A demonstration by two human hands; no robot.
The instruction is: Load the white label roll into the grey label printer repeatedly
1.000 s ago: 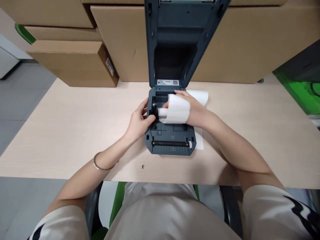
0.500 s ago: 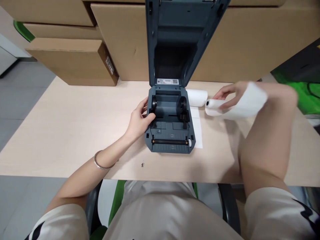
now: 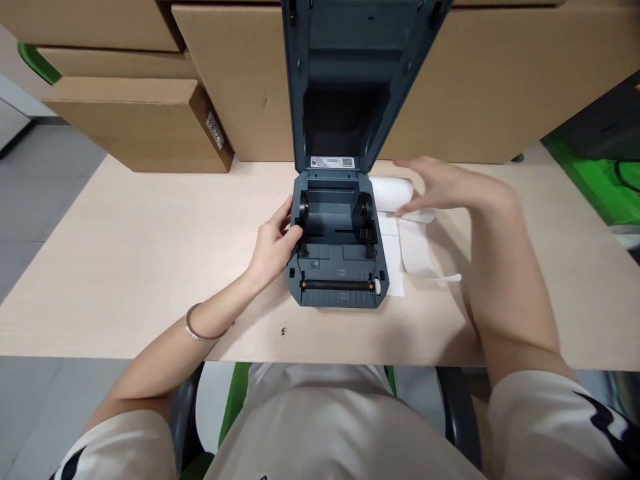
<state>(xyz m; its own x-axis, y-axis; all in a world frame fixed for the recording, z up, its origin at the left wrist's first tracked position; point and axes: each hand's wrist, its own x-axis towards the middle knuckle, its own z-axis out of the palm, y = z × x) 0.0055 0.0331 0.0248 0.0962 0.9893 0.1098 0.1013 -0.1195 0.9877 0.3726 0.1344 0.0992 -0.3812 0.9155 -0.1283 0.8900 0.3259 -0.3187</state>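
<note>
A dark grey label printer [image 3: 340, 267] stands on the table with its lid [image 3: 350, 73] swung up, and its roll bay is bare. My left hand [image 3: 273, 245] grips the printer's left wall, thumb inside the bay. My right hand [image 3: 445, 187] hovers to the right of the printer, fingers stretched out flat over the paper. Under its fingertips lies a small white paper roll [image 3: 417, 216] with a loose strip [image 3: 416, 250] trailing toward me. A thicker white roll [image 3: 393, 191] rests just behind it, against the printer's right side.
Large cardboard boxes [image 3: 500, 80] line the back of the light wooden table [image 3: 125, 253], with a smaller one [image 3: 145, 123] at the back left. A white sheet [image 3: 395, 283] pokes out under the printer's right edge. Something green [image 3: 600, 180] stands at the right.
My right hand lifted the small paper roll out of the printer's bay, swung it to the right, then laid it on the table beside the printer and let go. My left hand stayed put.
</note>
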